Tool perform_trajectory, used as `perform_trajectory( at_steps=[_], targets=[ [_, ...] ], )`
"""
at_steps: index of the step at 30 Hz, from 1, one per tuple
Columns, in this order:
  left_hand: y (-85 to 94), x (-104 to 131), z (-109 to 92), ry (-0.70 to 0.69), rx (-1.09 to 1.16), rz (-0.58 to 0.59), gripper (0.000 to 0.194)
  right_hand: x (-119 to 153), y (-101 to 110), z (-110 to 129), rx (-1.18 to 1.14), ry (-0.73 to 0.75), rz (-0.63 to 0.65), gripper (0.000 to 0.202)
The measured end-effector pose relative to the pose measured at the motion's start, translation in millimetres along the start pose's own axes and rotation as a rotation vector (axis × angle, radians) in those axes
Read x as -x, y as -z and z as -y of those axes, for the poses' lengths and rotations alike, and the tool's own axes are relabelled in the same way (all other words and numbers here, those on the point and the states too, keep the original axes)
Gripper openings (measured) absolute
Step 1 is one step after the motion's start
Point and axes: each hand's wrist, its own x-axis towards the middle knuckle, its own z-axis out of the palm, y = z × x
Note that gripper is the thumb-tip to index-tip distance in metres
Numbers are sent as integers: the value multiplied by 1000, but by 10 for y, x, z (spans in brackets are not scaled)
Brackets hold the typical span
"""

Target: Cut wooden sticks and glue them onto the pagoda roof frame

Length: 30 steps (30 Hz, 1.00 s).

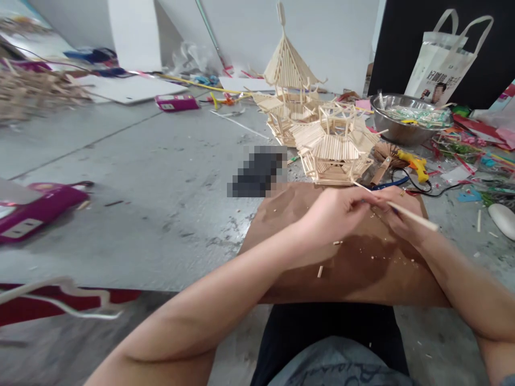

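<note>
Over the brown paper sheet, my left hand and my right hand meet with their fingers closed. Thin wooden sticks pass between them; one end points to the lower right across my right hand, and a thin tip shows beyond my fingers at the upper left. My left fingertips pinch at the sticks, and my right fingers wrap round them. Just beyond my hands stands a stick-built model with a flared roof. Behind it rises a taller stick tower with a pointed roof.
A steel bowl, a yellow glue gun with a black cable and a white bag are at the right. Purple power strips lie left. A blurred dark object lies beside the paper. Small stick offcuts dot the paper.
</note>
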Motion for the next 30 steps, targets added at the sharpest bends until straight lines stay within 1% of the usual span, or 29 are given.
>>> perform_trajectory(
  at_steps=[1, 3, 4, 5, 7, 9, 11, 16, 19, 24, 30],
  targets=[
    [68, -60, 62, 29, -132, -48, 22, -9, 12, -27, -24, -43, -59, 17],
    [177, -150, 215, 89, -340, -57, 23, -29, 18, -75, -116, -152, -162, 17],
    [211, -177, 296, 115, -443, -13, 22, -38, 13, -95, -201, -232, -196, 19],
    [230, -190, 372, 161, -539, 57, 20, -47, 5, -114, -299, -319, -224, 21],
    [228, -186, 489, 256, -655, 152, 22, -61, -16, -149, -488, -463, -271, 26],
    [194, -161, 546, 295, -727, 206, 25, -69, -39, -183, -618, -551, -285, 28],
    [156, -139, 558, 294, -770, 233, 26, -71, -60, -212, -697, -611, -284, 28],
    [124, -147, 597, 302, -761, 320, 22, -71, -90, -208, -748, -691, -238, 31],
    [132, -170, 678, 316, -705, 334, 21, -77, -94, -166, -729, -715, -201, 32],
    [142, -194, 775, 321, -594, 303, 18, -71, -100, -150, -718, -727, -177, 32],
    [168, -205, 735, 281, -482, 232, 15, -60, -106, -181, -769, -750, -165, 31]
  ],
)
